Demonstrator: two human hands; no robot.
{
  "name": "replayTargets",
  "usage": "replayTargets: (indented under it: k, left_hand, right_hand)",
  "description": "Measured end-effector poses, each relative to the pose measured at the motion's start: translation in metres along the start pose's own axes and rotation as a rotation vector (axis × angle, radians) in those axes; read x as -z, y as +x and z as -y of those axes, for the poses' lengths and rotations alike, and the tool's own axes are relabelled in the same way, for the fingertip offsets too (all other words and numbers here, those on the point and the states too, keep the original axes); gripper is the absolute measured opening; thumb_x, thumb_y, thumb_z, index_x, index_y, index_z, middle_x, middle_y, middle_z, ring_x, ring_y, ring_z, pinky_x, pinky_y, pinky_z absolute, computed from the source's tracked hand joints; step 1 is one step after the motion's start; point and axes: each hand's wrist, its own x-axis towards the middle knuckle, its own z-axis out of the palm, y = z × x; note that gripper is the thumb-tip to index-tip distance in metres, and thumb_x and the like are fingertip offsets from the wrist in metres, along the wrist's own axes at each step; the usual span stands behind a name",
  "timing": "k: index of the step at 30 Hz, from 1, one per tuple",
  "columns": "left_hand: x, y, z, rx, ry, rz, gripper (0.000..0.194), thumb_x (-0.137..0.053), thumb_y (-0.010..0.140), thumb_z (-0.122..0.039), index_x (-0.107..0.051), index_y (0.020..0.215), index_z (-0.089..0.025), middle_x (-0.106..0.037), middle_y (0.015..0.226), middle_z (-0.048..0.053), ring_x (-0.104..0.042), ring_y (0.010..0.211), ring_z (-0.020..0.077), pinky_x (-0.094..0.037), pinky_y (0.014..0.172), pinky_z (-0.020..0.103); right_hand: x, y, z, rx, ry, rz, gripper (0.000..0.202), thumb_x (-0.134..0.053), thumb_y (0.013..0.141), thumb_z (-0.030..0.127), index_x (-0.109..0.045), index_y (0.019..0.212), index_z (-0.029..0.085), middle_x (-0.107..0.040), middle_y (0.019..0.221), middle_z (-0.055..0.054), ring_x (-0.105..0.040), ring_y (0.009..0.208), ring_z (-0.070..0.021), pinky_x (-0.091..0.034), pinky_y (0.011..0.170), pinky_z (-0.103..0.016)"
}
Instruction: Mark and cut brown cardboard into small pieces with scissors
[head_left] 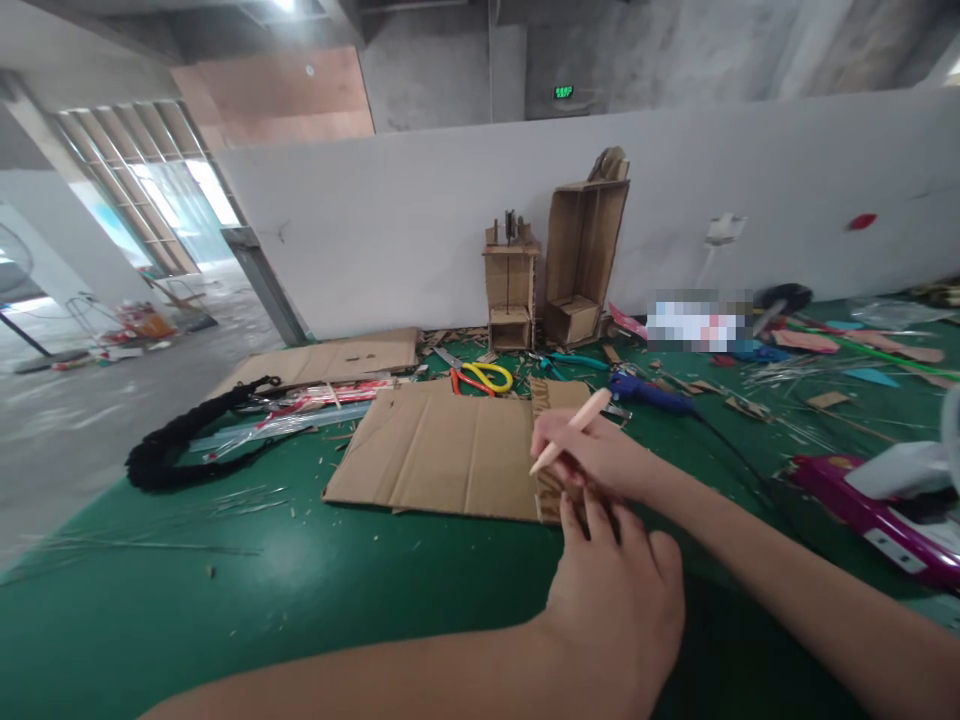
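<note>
In my right hand [604, 455] is a peach-coloured pen [574, 430], its tip pointing down at the seam between two pieces of cardboard. The larger piece is a flat, creased brown cardboard sheet [435, 450] lying on the green table. A narrower cardboard strip [551, 398] with torn, ribbed patches lies over or against its right end; I cannot tell which. My left hand [619, 580] rests at the near edge of that strip, fingers apart and fingertips pressing on it. My right hand covers part of the strip.
Behind the sheet lie yellow-and-orange-handled scissors [487, 377], teal-handled pliers [574, 362] and a blue glue gun [652, 393]. Two cardboard structures, one a small tower [510, 290], stand by the white wall. A black braided bundle [169, 450] lies left, a purple power strip [862, 510] right.
</note>
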Motion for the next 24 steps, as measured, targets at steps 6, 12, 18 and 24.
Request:
replayTargets:
  k: [6, 12, 18, 24]
  left_hand:
    - [0.008, -0.003, 0.004, -0.101, -0.052, -0.041, 0.018, -0.034, 0.088, -0.015, -0.052, 0.09, -0.01, -0.062, 0.111, 0.022, -0.056, 0.107, 0.0388, -0.05, 0.078, 0.057]
    - [0.01, -0.007, 0.005, -0.199, 0.024, -0.193, 0.014, -0.035, 0.088, -0.014, -0.049, 0.086, -0.013, -0.065, 0.083, 0.01, -0.064, 0.079, 0.0279, -0.054, 0.063, 0.044]
    - [0.04, 0.011, 0.046, -0.194, 0.047, -0.347, 0.015, -0.034, 0.088, -0.013, -0.043, 0.078, -0.019, -0.055, 0.07, 0.001, -0.056, 0.062, 0.0174, -0.044, 0.046, 0.028]
    - [0.078, 0.028, 0.116, -0.069, 0.089, -0.493, 0.015, -0.034, 0.088, -0.008, -0.043, 0.078, -0.016, -0.057, 0.078, 0.004, -0.054, 0.074, 0.0147, -0.044, 0.054, 0.023]
  right_hand:
    - [0.046, 0.002, -0.018, 0.174, -0.655, -0.411, 0.035, -0.044, 0.085, 0.049, -0.064, 0.081, 0.022, -0.06, 0.063, -0.002, -0.058, 0.06, -0.0177, -0.042, 0.053, -0.027]
    - [0.059, 0.008, -0.041, 0.239, -0.809, -0.383, 0.028, -0.046, 0.086, 0.037, -0.059, 0.103, 0.019, -0.065, 0.1, -0.009, -0.06, 0.094, -0.023, -0.044, 0.084, -0.036]
    - [0.057, 0.011, -0.029, 0.334, -0.608, -0.621, 0.026, -0.042, 0.088, 0.035, -0.053, 0.107, 0.021, -0.062, 0.104, -0.01, -0.057, 0.097, -0.0238, -0.043, 0.087, -0.039]
    - [0.061, 0.013, -0.024, 0.268, -0.3, -0.799, 0.033, -0.046, 0.084, 0.043, -0.047, 0.11, 0.023, -0.052, 0.098, -0.009, -0.055, 0.087, -0.0245, -0.052, 0.07, -0.04]
